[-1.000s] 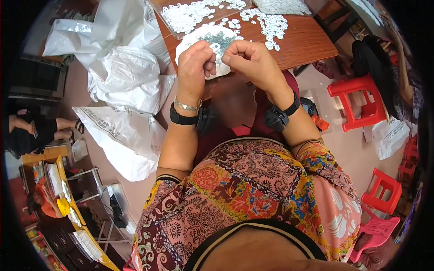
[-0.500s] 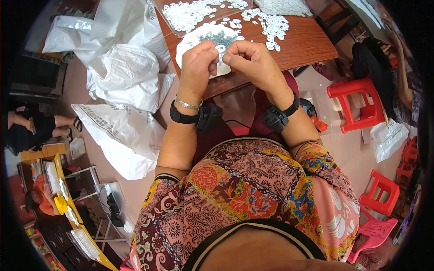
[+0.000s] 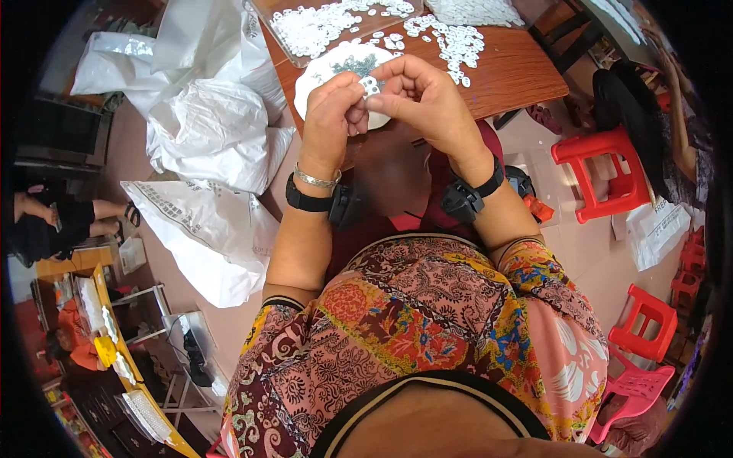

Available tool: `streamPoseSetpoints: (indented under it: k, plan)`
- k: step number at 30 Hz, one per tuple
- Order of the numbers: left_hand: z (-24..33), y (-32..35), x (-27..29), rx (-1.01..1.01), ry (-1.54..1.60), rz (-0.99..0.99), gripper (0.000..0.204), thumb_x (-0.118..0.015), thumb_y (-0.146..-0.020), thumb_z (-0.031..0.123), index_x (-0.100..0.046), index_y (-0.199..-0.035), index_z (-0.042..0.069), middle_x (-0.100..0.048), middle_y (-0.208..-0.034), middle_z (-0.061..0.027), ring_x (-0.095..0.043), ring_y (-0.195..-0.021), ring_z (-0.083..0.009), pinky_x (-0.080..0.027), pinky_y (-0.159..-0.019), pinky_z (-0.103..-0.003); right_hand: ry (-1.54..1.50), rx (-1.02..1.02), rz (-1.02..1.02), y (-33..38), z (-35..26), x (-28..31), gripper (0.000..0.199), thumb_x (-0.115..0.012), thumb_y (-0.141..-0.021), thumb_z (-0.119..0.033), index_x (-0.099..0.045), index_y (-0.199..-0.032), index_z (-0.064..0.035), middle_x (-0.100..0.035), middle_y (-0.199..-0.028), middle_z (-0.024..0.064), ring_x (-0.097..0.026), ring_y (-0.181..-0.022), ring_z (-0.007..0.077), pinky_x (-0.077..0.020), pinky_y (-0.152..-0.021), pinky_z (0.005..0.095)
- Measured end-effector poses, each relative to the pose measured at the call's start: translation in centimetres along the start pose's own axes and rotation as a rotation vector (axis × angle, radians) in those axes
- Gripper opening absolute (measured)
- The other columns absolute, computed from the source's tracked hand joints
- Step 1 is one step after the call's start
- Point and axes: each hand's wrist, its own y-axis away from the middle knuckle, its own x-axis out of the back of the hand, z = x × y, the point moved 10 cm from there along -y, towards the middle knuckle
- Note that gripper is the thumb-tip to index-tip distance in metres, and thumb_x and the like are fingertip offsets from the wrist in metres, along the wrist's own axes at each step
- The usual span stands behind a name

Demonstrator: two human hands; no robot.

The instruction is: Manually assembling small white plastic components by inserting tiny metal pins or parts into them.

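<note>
A small white plastic piece with holes (image 3: 369,85) is raised above the near edge of the table. My left hand (image 3: 332,111) pinches it from the left, with the other fingers curled in. From the right, the thumb and forefinger of my right hand (image 3: 424,95) close on the same piece; anything smaller between those fingertips is too small to tell. Just behind my hands lies a white plate (image 3: 307,98) bearing a heap of small dark-grey metal parts (image 3: 357,62). My hands cover part of the plate.
More white pieces (image 3: 458,44) lie loose on the brown table (image 3: 511,76), others in a clear tray (image 3: 276,40). A filled bag (image 3: 473,11) is at the back. White sacks (image 3: 206,130) stand left, a red stool (image 3: 603,175) right. Other people sit at both sides.
My right thumb and forefinger have opened wider and moved onto the white piece. The piece shows more fully between my hands, slightly lower and to the left.
</note>
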Motion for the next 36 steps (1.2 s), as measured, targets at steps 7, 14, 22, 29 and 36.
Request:
streamPoseSetpoints:
  k: [7, 14, 22, 29, 36]
  plan:
    - [-0.4, -0.1, -0.1, 0.037, -0.078, -0.038, 0.027, -0.043, -0.090, 0.021, -0.049, -0.069, 0.004, -0.047, -0.056, -0.0012, -0.044, -0.047, -0.0084, -0.032, -0.044, -0.021, 0.333, 0.121, -0.001, 0.3, -1.8, -0.3, 0.031, -0.072, -0.077, -0.004, -0.065, -0.106, -0.0010, -0.054, -0.073, -0.0041, -0.048, -0.064, 0.0024, -0.0419, -0.058, 0.0172]
    - [-0.1, 0.0, -0.6, -0.007, -0.117, -0.090, 0.029, -0.043, -0.089, 0.020, -0.049, -0.067, 0.003, -0.048, -0.057, -0.0026, -0.044, -0.047, -0.0089, -0.031, -0.044, -0.022, 0.346, 0.165, 0.009, 0.5, -2.3, -0.2, 0.023, -0.073, -0.076, -0.005, -0.066, -0.097, -0.0004, -0.054, -0.072, -0.0035, -0.048, -0.064, 0.0025, -0.0411, -0.056, 0.0176]
    - [0.0, 0.3, -0.9, 0.001, -0.089, -0.073, 0.029, -0.043, -0.089, 0.020, -0.048, -0.067, 0.003, -0.045, -0.056, -0.0019, -0.041, -0.046, -0.0092, -0.029, -0.043, -0.023, 0.323, 0.242, 0.062, 0.6, -2.9, 0.3, 0.015, -0.074, -0.074, -0.011, -0.067, -0.084, -0.0028, -0.057, -0.060, 0.0004, -0.051, -0.055, 0.0054, -0.0428, -0.050, 0.0215]
    - [0.2, 0.7, -1.5, 0.030, 0.019, -0.065, 0.028, -0.043, -0.089, 0.019, -0.045, -0.065, 0.004, -0.040, -0.055, -0.0007, -0.038, -0.045, -0.0092, -0.028, -0.042, -0.023, 0.393, 0.325, 0.071, 1.0, -3.9, 0.1, 0.014, -0.074, -0.075, -0.012, -0.066, -0.082, -0.0023, -0.060, -0.062, 0.0046, -0.056, -0.055, 0.0088, -0.0449, -0.051, 0.0234]
    - [0.9, 0.8, -2.0, -0.043, 0.045, -0.058, 0.028, -0.043, -0.090, 0.017, -0.043, -0.065, 0.005, -0.038, -0.055, 0.0000, -0.037, -0.045, -0.0087, -0.029, -0.042, -0.023, 0.313, 0.290, 0.049, 0.6, -3.7, 0.3, 0.017, -0.074, -0.074, -0.012, -0.066, -0.085, -0.0014, -0.062, -0.066, 0.0061, -0.058, -0.060, 0.0099, -0.0474, -0.056, 0.0237]
